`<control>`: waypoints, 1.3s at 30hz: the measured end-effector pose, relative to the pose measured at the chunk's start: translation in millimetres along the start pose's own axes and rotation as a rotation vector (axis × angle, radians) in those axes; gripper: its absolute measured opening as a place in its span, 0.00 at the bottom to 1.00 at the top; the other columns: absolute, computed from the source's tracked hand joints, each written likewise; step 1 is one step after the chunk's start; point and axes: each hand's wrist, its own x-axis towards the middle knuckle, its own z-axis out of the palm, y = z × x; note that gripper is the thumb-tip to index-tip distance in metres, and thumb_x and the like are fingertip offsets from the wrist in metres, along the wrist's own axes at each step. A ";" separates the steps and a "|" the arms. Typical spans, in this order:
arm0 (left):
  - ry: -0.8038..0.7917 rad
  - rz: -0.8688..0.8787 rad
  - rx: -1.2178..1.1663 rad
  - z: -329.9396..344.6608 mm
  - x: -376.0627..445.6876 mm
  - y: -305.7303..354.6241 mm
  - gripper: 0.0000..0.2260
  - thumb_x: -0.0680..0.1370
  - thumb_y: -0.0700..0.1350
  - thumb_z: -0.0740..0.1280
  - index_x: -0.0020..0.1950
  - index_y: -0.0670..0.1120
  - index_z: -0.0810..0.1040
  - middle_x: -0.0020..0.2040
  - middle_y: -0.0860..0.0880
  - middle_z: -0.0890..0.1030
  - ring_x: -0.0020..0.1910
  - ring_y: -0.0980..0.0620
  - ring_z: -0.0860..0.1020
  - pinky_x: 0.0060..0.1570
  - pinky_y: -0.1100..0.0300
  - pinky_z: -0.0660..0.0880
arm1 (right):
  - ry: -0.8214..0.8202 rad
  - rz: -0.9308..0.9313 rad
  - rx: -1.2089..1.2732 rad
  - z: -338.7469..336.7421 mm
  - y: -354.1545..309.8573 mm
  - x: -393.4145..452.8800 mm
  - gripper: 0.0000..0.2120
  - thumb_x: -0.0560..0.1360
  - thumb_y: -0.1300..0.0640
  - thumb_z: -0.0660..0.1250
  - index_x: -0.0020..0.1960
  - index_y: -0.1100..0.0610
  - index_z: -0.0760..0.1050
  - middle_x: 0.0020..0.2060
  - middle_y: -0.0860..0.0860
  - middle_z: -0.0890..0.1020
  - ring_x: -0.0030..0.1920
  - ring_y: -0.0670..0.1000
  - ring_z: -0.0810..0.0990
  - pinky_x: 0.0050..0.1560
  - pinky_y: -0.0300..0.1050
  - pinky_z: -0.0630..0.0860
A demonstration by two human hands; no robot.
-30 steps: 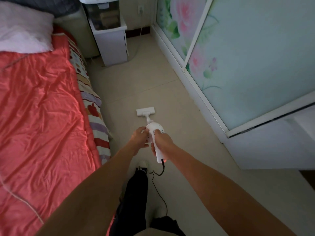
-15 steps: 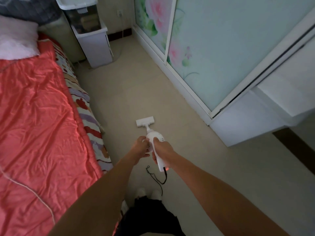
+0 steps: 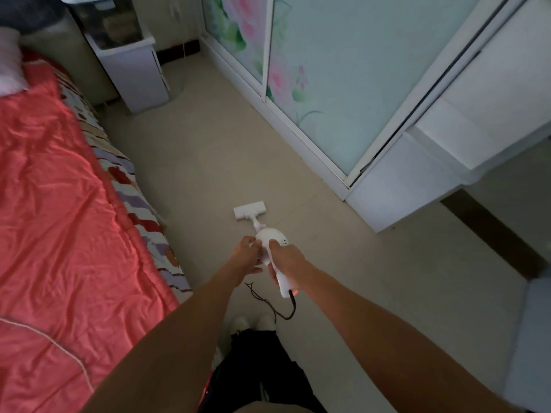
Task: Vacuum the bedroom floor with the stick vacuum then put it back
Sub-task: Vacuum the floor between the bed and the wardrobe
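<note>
Head view, looking down the strip of floor (image 3: 208,162) between bed and wardrobe.

Vacuum (image 3: 269,242): white, small, held low and out in front of the person. Its flat head (image 3: 250,209) sits on the floor, roughly midway between the bed edge and the wardrobe base. Short neck runs back from the head to the rounded body.

Right hand (image 3: 284,259): fingers wrapped around the vacuum's handle, just behind the body. A small orange glow shows at the handle's rear end. Black cord (image 3: 275,308) leaves that end and loops on the floor near the shoes (image 3: 253,321).

Left hand (image 3: 246,253): fingers curled against the left side of the vacuum body, touching it; cannot tell how firmly they grip.

Surroundings: bed with red cover (image 3: 59,204) on the left, patterned sheet (image 3: 131,189) along its side. Wardrobe with flower-printed sliding doors (image 3: 328,79) on the right. White cabinet (image 3: 134,70) at the far end, beside the bed.
</note>
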 end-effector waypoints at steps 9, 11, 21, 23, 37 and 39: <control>-0.008 0.021 -0.003 6.2 -4.6 0.9 0.14 0.83 0.47 0.60 0.66 0.44 0.70 0.55 0.41 0.79 0.47 0.44 0.81 0.48 0.49 0.81 | 0.051 -0.062 -0.033 -12.4 14.9 -4.3 0.27 0.78 0.44 0.58 0.63 0.65 0.76 0.42 0.58 0.81 0.31 0.55 0.77 0.37 0.43 0.75; -0.001 0.030 -0.015 6.8 -5.3 2.0 0.13 0.83 0.47 0.61 0.66 0.44 0.72 0.56 0.40 0.80 0.49 0.42 0.81 0.51 0.47 0.81 | 0.071 -0.066 -0.053 -13.4 17.2 -5.9 0.27 0.78 0.43 0.58 0.64 0.65 0.75 0.46 0.59 0.83 0.32 0.55 0.77 0.36 0.42 0.75; -0.017 0.111 -0.055 32.5 -13.2 45.3 0.17 0.84 0.48 0.59 0.72 0.46 0.69 0.62 0.41 0.79 0.61 0.40 0.80 0.54 0.46 0.80 | 0.038 -0.165 0.148 -54.3 -9.9 -14.5 0.23 0.78 0.49 0.62 0.64 0.66 0.72 0.34 0.56 0.79 0.16 0.48 0.74 0.21 0.36 0.72; -0.019 0.120 -0.053 37.0 -13.9 52.6 0.17 0.84 0.47 0.59 0.72 0.47 0.69 0.62 0.42 0.79 0.60 0.41 0.80 0.53 0.47 0.80 | 0.023 -0.172 0.170 -62.9 -16.2 -17.0 0.22 0.77 0.51 0.62 0.63 0.66 0.72 0.32 0.56 0.79 0.16 0.48 0.74 0.21 0.36 0.72; -0.166 0.244 0.170 95.5 -37.6 123.0 0.24 0.77 0.29 0.60 0.72 0.45 0.70 0.58 0.40 0.77 0.49 0.43 0.78 0.40 0.52 0.79 | -0.034 -0.337 -0.313 -213.4 -57.9 -54.8 0.09 0.70 0.58 0.71 0.34 0.61 0.76 0.24 0.54 0.75 0.19 0.50 0.71 0.25 0.37 0.69; -0.162 0.322 0.317 107.4 -38.2 138.6 0.23 0.76 0.29 0.63 0.69 0.43 0.72 0.54 0.40 0.78 0.47 0.44 0.77 0.42 0.51 0.78 | -0.010 -0.335 -0.382 -237.5 -58.1 -59.7 0.05 0.65 0.60 0.71 0.32 0.61 0.76 0.25 0.55 0.74 0.21 0.51 0.70 0.27 0.39 0.68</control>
